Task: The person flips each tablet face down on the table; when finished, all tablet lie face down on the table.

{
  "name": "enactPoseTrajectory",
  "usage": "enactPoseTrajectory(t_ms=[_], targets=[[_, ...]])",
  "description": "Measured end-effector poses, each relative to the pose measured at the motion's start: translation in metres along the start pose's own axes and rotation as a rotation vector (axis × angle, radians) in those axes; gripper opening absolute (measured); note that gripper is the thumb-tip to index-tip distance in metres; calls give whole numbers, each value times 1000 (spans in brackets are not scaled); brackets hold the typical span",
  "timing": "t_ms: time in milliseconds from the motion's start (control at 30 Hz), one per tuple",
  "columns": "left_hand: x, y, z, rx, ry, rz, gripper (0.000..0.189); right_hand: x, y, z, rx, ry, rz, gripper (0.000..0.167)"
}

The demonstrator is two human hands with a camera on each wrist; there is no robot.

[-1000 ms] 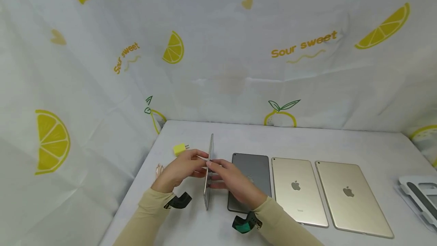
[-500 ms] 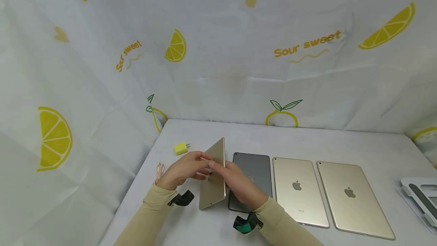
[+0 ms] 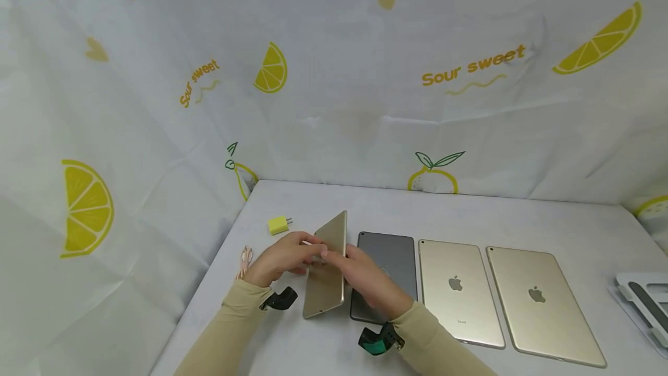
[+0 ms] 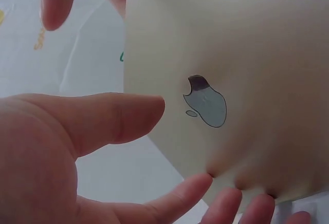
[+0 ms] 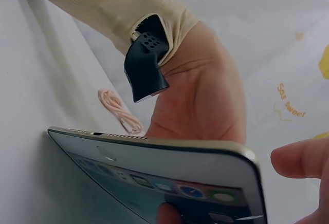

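Note:
A gold tablet (image 3: 325, 289) stands tilted between the two hands, its gold back facing left. My right hand (image 3: 369, 278) holds it at the right edge, the thumb over the back side and the fingers behind on the screen side. With fingers extended, my left hand (image 3: 282, 257) touches the back with its fingertips. In the left wrist view, the left thumb (image 4: 118, 116) is near the apple logo (image 4: 209, 107). The right wrist view shows the lit screen (image 5: 149, 175) with app icons and a right fingertip against it.
Right of the hands lie a dark grey tablet (image 3: 391, 248) and two gold tablets (image 3: 454, 312) (image 3: 545, 300), backs up. A yellow charger plug (image 3: 279, 225) and a coiled pink cable (image 3: 245, 261) are at left. A white stand-like object (image 3: 644, 303) is far right.
The tablet, seen edge-on a second ago, has been turned so its gold back shows to the head camera. Over the last half second the hands have barely moved.

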State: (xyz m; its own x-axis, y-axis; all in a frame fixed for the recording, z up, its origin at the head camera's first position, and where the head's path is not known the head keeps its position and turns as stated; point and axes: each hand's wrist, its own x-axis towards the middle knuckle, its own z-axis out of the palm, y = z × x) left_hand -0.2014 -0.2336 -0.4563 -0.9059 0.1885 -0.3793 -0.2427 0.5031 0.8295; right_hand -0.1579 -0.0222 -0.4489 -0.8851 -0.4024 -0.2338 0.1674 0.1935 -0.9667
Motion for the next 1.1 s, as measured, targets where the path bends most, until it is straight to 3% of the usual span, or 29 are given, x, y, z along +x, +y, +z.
enactPoseTrajectory(t_ms=[500,867,1100], targets=[[-2,0,-2,-2,11,-18,62,-13,-16,-8,-78,100,-27,57],[-5,3,-4,-2,20,-6,56,-13,-16,-17,-197,76,-36,53],[-5,3,-9,48,55,-6,48,-8,-8,-13,-128,38,15,53]])
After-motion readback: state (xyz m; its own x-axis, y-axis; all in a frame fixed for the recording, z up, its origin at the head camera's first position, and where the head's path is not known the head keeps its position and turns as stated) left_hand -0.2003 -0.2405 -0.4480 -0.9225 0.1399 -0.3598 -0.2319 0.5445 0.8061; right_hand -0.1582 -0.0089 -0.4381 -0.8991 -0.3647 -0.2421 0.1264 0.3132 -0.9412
